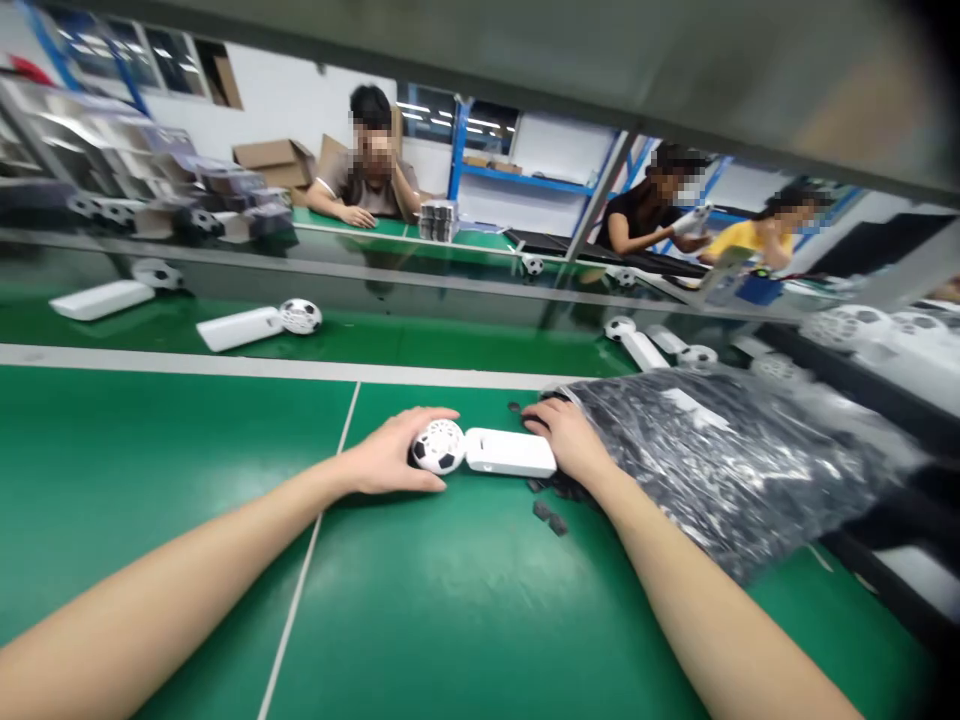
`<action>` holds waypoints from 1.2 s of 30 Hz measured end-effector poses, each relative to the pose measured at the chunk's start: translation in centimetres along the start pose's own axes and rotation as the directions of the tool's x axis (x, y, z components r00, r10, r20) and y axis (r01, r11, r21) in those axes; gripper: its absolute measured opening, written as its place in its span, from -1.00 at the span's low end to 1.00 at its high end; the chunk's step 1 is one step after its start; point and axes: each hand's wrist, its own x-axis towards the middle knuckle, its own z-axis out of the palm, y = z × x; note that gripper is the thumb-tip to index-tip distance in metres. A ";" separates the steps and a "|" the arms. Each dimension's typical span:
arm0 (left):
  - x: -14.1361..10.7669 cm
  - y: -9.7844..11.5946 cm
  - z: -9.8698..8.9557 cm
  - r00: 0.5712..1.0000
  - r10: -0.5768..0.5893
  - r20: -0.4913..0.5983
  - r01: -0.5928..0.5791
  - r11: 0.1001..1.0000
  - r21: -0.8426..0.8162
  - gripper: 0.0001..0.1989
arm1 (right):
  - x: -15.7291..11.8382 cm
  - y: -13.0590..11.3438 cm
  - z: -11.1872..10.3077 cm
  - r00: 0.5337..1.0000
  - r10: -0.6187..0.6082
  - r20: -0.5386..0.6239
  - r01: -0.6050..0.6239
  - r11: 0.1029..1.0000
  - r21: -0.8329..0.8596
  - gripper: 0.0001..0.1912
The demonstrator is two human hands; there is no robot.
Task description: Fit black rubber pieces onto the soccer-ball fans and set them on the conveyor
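The white device (pixel 495 456) lies lengthwise between both hands' fingers. The left hand's (pixel 386 450) fingers and thumb are clamped on its round head (pixel 439 447), football-patterned in black and white with cut-out openings. Its glossy, round-cornered handle, bearing a small dark slot, reaches the right hand's (pixel 574 440) fingers; whether these grip anything, I cannot tell.

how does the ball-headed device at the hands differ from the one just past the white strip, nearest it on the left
The near device has the left hand around its ball; no hand touches the far device. In the picture, the near device's handle extends right of its ball, the far device's left. Both have a white handle and a black-and-white ball.
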 end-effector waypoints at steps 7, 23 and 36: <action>0.1 0.0 0.8 0.998 -0.015 -0.069 0.014 1.000 -0.004 -0.28 | 0.1 1.2 1.1 1.000 0.013 -0.015 -0.013 1.000 0.014 -0.79; 7.2 -6.6 -2.5 0.730 -0.270 -0.628 0.344 0.939 -0.005 -0.28 | -0.4 0.5 1.9 0.999 0.013 -0.048 -0.013 1.000 -0.006 -0.76; 5.9 -7.3 -1.1 0.885 -0.117 -0.450 0.311 0.868 0.386 -0.71 | -0.6 0.3 1.9 0.999 0.002 -0.053 -0.002 1.000 -0.006 -0.76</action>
